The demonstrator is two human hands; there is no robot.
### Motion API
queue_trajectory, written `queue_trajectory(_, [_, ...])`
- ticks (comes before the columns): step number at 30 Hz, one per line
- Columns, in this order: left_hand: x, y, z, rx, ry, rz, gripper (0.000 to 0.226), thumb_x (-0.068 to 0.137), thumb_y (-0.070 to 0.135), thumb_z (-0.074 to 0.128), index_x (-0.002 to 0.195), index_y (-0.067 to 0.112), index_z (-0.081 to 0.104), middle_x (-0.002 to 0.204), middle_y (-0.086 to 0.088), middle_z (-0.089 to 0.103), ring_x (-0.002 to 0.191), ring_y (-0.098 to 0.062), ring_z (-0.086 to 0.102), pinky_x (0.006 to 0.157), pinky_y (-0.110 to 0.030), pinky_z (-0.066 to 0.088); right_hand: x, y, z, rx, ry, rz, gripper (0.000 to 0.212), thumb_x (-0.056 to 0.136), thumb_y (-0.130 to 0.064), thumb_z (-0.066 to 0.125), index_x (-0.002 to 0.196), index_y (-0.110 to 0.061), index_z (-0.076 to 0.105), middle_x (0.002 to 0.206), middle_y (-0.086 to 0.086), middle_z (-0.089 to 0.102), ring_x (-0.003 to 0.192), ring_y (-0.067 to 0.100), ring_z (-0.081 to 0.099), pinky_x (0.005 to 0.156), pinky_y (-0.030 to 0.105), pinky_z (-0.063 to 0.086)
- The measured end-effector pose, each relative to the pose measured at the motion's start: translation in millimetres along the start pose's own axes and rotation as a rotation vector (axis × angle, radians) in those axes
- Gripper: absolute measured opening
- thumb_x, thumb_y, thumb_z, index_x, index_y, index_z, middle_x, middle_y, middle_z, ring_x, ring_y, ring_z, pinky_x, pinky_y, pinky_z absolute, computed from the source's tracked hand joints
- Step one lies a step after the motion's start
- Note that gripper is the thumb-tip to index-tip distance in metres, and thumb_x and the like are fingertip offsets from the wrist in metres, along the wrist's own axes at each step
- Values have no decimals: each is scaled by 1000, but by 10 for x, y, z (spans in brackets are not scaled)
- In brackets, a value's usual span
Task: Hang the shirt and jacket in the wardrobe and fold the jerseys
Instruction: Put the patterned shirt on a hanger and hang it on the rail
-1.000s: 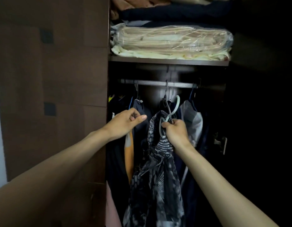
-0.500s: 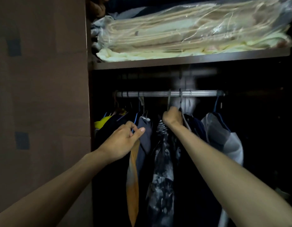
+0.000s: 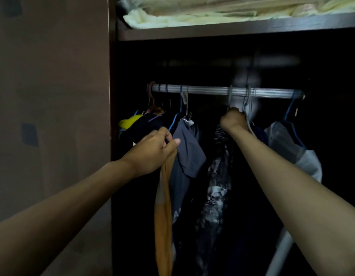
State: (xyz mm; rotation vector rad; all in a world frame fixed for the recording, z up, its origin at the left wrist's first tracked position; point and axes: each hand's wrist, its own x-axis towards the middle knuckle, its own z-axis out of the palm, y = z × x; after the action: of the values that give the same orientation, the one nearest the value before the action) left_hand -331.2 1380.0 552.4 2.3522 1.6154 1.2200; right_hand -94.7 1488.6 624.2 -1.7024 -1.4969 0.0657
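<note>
A black-and-white patterned shirt (image 3: pixel 218 188) hangs from a pale hanger (image 3: pixel 230 97) whose hook is over the metal wardrobe rail (image 3: pixel 212 90). My right hand (image 3: pixel 233 120) grips that hanger just below the rail, fingers curled round it. My left hand (image 3: pixel 154 150) holds the hanging clothes at the left, gripping the edge of an orange garment (image 3: pixel 163 212) beside a dark grey-blue garment (image 3: pixel 187 154). A gap lies between the two hands. No jacket or jerseys can be made out in this dark view.
Several other garments hang on coloured hangers at the rail's left end (image 3: pixel 152 114) and a pale grey one at the right (image 3: pixel 288 140). A shelf (image 3: pixel 232 28) above carries bagged cream bedding (image 3: pixel 212 10). The brown wardrobe door (image 3: pixel 51 116) stands at left.
My right hand has lifted the hanger with the patterned shirt up to the rail and hooked it on. My left hand keeps the other clothes pulled left. The view has moved closer.
</note>
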Motion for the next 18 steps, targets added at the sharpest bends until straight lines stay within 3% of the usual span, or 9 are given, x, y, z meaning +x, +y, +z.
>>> queue_trajectory(5, [-230,153,-101,-8,-32,28,27,100,51,46,97,24,51,92,0,53,83,-11,53,66,-25,36,-707,-49,-212,-168,59,-134,53,104,-36,46,141,2,44,144,29,41,134,46,42,106,45,41])
queue_trajectory(8, [-503,234,-264,-15,-9,45,26,101,48,46,102,23,53,93,1,54,83,-12,52,67,-26,36,-1391,-106,-254,-155,81,-325,45,100,-33,52,136,-6,51,139,21,50,130,40,48,100,45,46])
queue_trajectory(11, [-924,263,-504,-34,23,61,22,101,44,49,102,22,54,87,2,55,75,-5,49,62,-20,33,-2112,-213,-156,107,-206,-448,23,94,-30,60,113,-20,67,106,5,71,103,23,68,86,38,55])
queue_trajectory(13, [-1288,230,-703,-44,53,51,18,101,38,51,100,21,55,84,5,57,73,-1,51,63,-16,35,-2580,-369,-54,218,-448,-467,14,95,-27,64,105,-21,70,90,1,73,85,14,70,77,36,54])
queue_trajectory(16, [-1937,51,-1073,-33,56,-31,18,100,39,52,99,22,55,86,5,61,79,-5,56,67,-20,41,-3150,-661,165,309,-703,-556,9,95,-29,67,96,-22,72,82,3,75,72,13,72,68,36,57])
queue_trajectory(18, [-2399,-133,-1342,21,66,-125,23,100,43,50,99,21,54,90,1,62,84,-14,58,71,-20,43,-3507,-892,351,318,-853,-622,10,94,-32,69,98,-23,72,81,-2,76,70,9,72,64,27,56])
